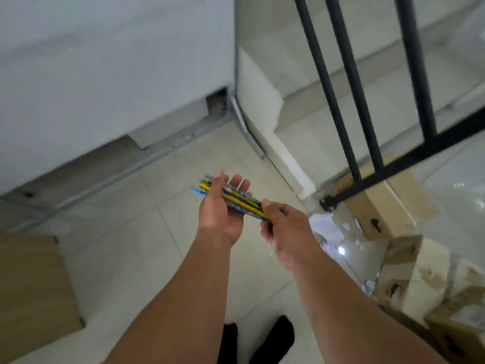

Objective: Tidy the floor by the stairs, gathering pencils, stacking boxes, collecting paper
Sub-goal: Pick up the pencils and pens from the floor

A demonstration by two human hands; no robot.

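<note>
A bundle of several blue and yellow pencils [240, 199] lies across the palm of my left hand [223, 206], whose thumb curls over them while the fingers stay fairly straight. My right hand [284, 232] pinches the near ends of the same pencils. Both hands are held above the tiled floor. Torn white paper [328, 229] lies scattered on the floor to the right, by the foot of the stair railing. Cardboard boxes [378, 206] sit under the railing, with more boxes [420, 274] piled at the lower right.
Black railing bars [338, 106] rise at the right, fixed to the floor by a bracket [326, 204]. A flat brown cardboard piece [34, 292] lies at the lower left. A white wall panel [105, 74] fills the upper left. My dark-socked feet [257, 340] stand below.
</note>
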